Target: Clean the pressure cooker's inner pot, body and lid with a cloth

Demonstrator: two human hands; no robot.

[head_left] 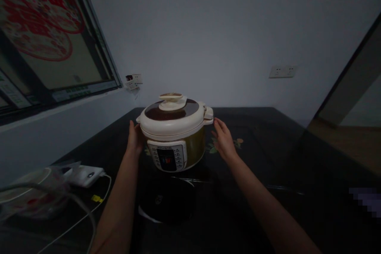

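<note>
An electric pressure cooker [195, 147] with a cream lid, dark brown top and greenish-gold body is in the middle of the head view. Its control panel [167, 156] faces me, a little to the left. My left hand [135, 139] is at the cooker's left side handle, thumb up, with the other fingers mostly hidden behind the body. On the opposite side, my right hand [224, 139] has its fingertips at the right handle [208, 116], its palm apart from the body. Whether the base touches the table is hard to tell in the dim light.
The cooker is over a glossy black table [268, 143] with a flower pattern. At left are a plastic-wrapped bowl [38, 194], a white box-like device [87, 175] and a white cable [77, 224]. Wall sockets [282, 72] are behind, with a window [53, 39] at upper left.
</note>
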